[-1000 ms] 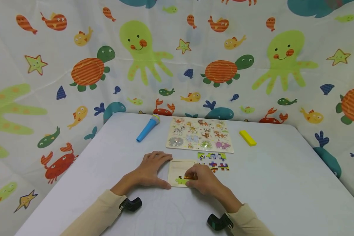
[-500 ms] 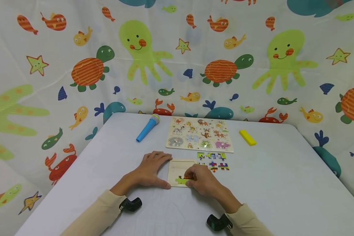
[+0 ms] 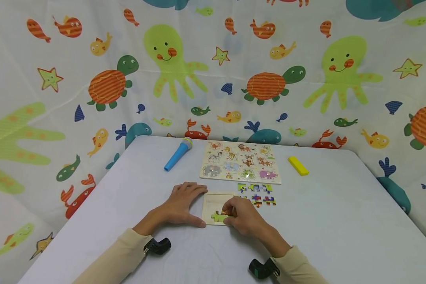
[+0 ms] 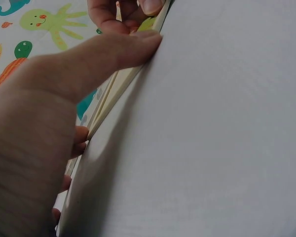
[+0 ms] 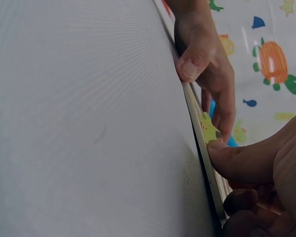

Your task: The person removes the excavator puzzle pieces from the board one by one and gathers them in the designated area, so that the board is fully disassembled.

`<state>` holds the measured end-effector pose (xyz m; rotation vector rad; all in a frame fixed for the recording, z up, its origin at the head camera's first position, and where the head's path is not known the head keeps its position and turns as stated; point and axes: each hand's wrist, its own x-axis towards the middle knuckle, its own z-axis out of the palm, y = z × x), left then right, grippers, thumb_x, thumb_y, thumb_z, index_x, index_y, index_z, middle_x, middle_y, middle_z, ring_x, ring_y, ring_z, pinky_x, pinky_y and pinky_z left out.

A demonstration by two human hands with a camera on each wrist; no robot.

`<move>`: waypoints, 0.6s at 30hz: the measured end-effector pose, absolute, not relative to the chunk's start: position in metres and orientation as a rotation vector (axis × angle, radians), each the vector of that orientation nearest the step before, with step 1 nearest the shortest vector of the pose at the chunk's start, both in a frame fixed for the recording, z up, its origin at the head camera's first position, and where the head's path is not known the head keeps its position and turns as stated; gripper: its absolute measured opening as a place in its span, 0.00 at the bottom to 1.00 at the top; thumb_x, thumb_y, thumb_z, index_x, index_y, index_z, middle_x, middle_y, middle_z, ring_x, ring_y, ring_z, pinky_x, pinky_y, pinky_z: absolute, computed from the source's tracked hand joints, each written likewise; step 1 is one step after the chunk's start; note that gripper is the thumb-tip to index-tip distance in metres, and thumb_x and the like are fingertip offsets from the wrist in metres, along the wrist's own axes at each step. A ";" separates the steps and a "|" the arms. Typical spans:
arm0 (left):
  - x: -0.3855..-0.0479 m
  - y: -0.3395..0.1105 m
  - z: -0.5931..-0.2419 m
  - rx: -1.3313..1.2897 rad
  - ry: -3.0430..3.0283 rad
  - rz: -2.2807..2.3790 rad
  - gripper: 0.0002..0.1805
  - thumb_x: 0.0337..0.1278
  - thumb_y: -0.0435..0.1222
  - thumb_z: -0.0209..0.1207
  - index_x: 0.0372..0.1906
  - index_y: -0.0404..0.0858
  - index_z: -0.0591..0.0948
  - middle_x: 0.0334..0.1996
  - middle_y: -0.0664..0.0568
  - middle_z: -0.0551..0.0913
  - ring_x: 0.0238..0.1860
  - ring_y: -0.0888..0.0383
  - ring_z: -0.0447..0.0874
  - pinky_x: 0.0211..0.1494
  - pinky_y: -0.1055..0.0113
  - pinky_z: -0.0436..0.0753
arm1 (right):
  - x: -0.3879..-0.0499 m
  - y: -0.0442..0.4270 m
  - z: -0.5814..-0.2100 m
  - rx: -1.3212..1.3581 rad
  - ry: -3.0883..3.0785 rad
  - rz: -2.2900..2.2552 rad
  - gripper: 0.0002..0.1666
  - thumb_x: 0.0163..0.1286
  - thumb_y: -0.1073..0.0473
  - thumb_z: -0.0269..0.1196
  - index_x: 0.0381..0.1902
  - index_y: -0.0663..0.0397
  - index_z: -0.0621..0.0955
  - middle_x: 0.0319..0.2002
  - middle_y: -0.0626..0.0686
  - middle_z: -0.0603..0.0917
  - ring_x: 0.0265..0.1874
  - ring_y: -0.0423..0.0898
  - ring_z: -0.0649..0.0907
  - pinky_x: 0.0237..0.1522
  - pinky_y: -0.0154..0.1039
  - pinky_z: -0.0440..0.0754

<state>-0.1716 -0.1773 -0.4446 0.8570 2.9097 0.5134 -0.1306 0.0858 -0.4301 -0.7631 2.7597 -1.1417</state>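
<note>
A small square wooden puzzle tray (image 3: 213, 200) lies on the white table in front of me. My left hand (image 3: 183, 205) rests along its left side, fingers spread, with the thumb at the near corner and the index finger near the far corner. Over the tray's near right part, my right hand (image 3: 246, 215) pinches a green jigsaw piece (image 3: 217, 217) with a brown and orange edge. In the right wrist view the thumb presses on that green piece (image 5: 207, 128) at the tray rim. My right fingers hide part of it.
Several loose jigsaw pieces (image 3: 256, 189) lie just right of the tray. Beyond it sits an animal puzzle board (image 3: 239, 161). A blue toy microphone (image 3: 177, 154) is at the back left, a yellow block (image 3: 298, 165) at the back right. A printed sheet (image 3: 206, 59) hangs behind.
Both hands stay almost still; slightly less of the piece's brown and orange edge shows beside the right fingers. The hanging sheet's left part has shifted to the right.
</note>
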 end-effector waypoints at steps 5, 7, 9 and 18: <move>-0.171 -0.177 -0.444 0.854 2.907 0.515 0.58 0.34 0.75 0.65 0.75 0.54 0.67 0.75 0.60 0.65 0.76 0.49 0.56 0.72 0.40 0.55 | -0.131 0.085 -0.430 -0.740 2.752 -1.145 0.13 0.59 0.66 0.74 0.40 0.52 0.82 0.32 0.44 0.79 0.30 0.42 0.75 0.33 0.34 0.74; -0.171 -0.177 -0.444 0.853 2.907 0.514 0.58 0.34 0.75 0.65 0.75 0.54 0.67 0.75 0.60 0.65 0.76 0.50 0.56 0.72 0.40 0.55 | -0.132 0.085 -0.430 -0.748 2.750 -1.145 0.13 0.59 0.67 0.74 0.39 0.52 0.81 0.31 0.44 0.79 0.29 0.42 0.74 0.32 0.34 0.74; -0.172 -0.177 -0.445 0.851 2.907 0.510 0.58 0.34 0.75 0.64 0.75 0.54 0.67 0.75 0.60 0.65 0.76 0.50 0.56 0.72 0.40 0.55 | -0.132 0.085 -0.430 -0.758 2.747 -1.146 0.13 0.59 0.67 0.74 0.39 0.51 0.81 0.30 0.43 0.79 0.29 0.41 0.74 0.32 0.34 0.74; -0.171 -0.177 -0.444 0.850 2.904 0.523 0.58 0.34 0.75 0.65 0.75 0.54 0.68 0.75 0.60 0.65 0.76 0.49 0.56 0.72 0.40 0.56 | -0.132 0.084 -0.431 -0.774 2.726 -1.176 0.10 0.61 0.66 0.73 0.37 0.51 0.82 0.29 0.42 0.79 0.29 0.41 0.75 0.32 0.33 0.74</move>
